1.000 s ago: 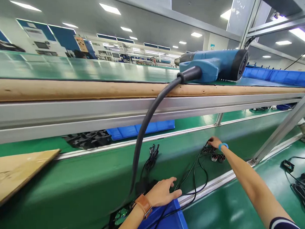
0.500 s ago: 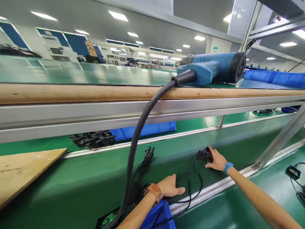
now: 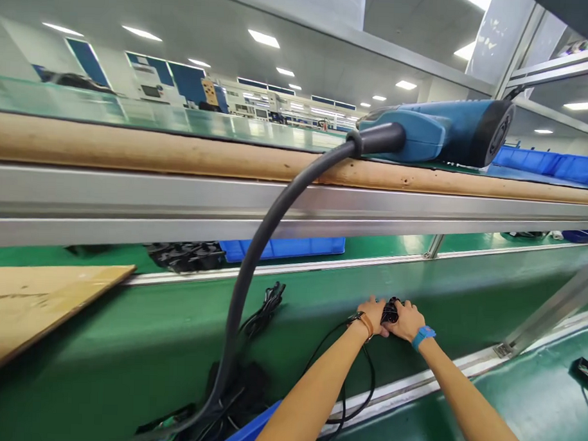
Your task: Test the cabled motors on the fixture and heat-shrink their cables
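Both hands meet over a small black part with cables (image 3: 391, 310) on the green surface. My left hand (image 3: 374, 313), with a brown-strapped watch, presses against its left side, its fingers curled and partly hidden. From the right, my right hand (image 3: 405, 322), wearing a blue wristband, grips the same part with thumb and fingers. Black cable (image 3: 371, 371) loops down from beneath the hands toward the metal rail. The part's exact kind is too small to make out. A bundled black cable (image 3: 266, 304) lies to the left.
Above the hands, a blue heat gun (image 3: 451, 131) rests on a shelf with a wooden edge (image 3: 190, 154); its thick cord (image 3: 254, 251) hangs down in front. A blue bin (image 3: 248, 431) is partly under my left forearm. Cardboard (image 3: 40, 308) lies at left, a metal post (image 3: 551, 310) at right.
My left hand has moved right and away from me, up to the black part beside my right hand. My right hand has stayed around the part. The camera view has shifted slightly.
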A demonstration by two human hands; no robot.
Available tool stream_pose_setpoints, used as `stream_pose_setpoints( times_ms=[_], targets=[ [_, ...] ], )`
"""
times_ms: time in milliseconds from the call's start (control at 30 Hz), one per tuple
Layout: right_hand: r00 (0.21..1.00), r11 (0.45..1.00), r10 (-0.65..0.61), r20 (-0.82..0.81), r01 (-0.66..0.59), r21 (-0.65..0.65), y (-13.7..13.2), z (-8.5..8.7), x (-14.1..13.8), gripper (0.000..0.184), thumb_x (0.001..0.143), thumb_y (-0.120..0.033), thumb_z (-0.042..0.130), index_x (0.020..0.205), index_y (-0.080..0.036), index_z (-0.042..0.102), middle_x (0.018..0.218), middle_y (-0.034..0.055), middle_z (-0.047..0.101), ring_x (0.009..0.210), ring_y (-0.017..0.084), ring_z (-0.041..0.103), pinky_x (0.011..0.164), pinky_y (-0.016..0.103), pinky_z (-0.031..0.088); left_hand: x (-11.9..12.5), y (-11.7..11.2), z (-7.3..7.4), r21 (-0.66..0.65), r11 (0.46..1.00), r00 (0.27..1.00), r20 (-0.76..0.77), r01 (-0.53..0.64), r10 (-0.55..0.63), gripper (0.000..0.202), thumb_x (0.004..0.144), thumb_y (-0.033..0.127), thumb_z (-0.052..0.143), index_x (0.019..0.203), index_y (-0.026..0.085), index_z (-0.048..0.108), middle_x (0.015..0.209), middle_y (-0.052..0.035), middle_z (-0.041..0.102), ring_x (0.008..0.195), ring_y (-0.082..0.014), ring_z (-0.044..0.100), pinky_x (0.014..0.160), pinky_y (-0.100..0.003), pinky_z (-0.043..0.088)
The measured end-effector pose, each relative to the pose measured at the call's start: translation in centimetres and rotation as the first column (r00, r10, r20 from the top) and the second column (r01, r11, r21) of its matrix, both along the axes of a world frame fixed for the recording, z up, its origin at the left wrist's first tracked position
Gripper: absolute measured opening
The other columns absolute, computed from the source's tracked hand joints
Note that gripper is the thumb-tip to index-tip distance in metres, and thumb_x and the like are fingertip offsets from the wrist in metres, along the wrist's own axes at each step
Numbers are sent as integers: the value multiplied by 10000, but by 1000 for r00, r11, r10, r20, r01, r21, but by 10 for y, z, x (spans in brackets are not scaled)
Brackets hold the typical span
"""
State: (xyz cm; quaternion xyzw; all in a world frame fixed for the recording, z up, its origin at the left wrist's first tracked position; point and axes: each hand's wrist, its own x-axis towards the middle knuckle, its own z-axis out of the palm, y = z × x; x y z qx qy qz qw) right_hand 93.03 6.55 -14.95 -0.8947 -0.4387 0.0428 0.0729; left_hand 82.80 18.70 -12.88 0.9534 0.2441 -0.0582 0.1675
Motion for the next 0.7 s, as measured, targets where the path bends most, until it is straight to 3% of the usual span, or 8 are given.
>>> stream_pose_setpoints(
  times_ms=[133, 200, 367, 467, 567, 700],
  targets=[
    [982, 982, -186, 45, 184, 31, 6, -6, -25, 610, 925, -562, 630, 1444, -242, 594, 1270, 191, 608, 1144, 364, 638, 862, 409, 524, -11, 11, 1, -14, 999, 998, -20, 51, -51, 742, 715, 382, 883, 1371, 232, 570, 1426, -195, 586, 1226, -398, 690, 1057, -484, 557],
    [976, 976, -210, 66, 205, 74, 3, -10, -35, 542, 943, -550, 612, 1392, -246, 624, 1264, 183, 606, 1123, 353, 645, 836, 394, 532, -20, 7, 7, -13, 998, 998, -9, 56, -56, 597, 805, 323, 782, 1356, 224, 575, 1397, -183, 605, 1229, -384, 691, 1062, -482, 555],
    [984, 964, -177, 25, 168, 208, -19, -8, -44, 559, 924, -561, 666, 1384, -247, 624, 1244, 150, 624, 1103, 322, 672, 889, 385, 542, -46, -24, 44, 27, 999, 996, 74, 41, -43, 539, 904, 282, 632, 1423, 231, 500, 1427, -168, 556, 1149, -335, 725, 1041, -474, 575],
    [978, 926, -206, -22, 202, 317, -41, 11, -50, 549, 930, -568, 660, 1374, -248, 625, 1196, 126, 637, 1066, 297, 701, 884, 357, 541, -55, -46, 79, 63, 995, 989, 120, 78, -86, 535, 885, 248, 648, 1405, 260, 520, 1409, -137, 559, 1110, -307, 735, 1022, -437, 585],
    [965, 880, -259, -40, 253, 401, -65, 41, -63, 552, 958, -557, 618, 1398, -224, 614, 1187, 126, 640, 1035, 284, 714, 843, 338, 532, -61, -71, 114, 99, 988, 978, 160, 120, -135, 520, 883, 216, 645, 1388, 270, 535, 1392, -124, 577, 1142, -292, 719, 1031, -409, 575],
    [957, 880, -279, -80, 288, 377, -100, 72, -87, 527, 971, -510, 606, 1399, -204, 627, 1188, 130, 659, 1041, 275, 716, 849, 326, 516, -75, -111, 143, 112, 984, 973, 170, 137, -155, 484, 884, 214, 662, 1358, 216, 565, 1340, -159, 611, 1200, -320, 689, 1055, -431, 559]
  ],
)
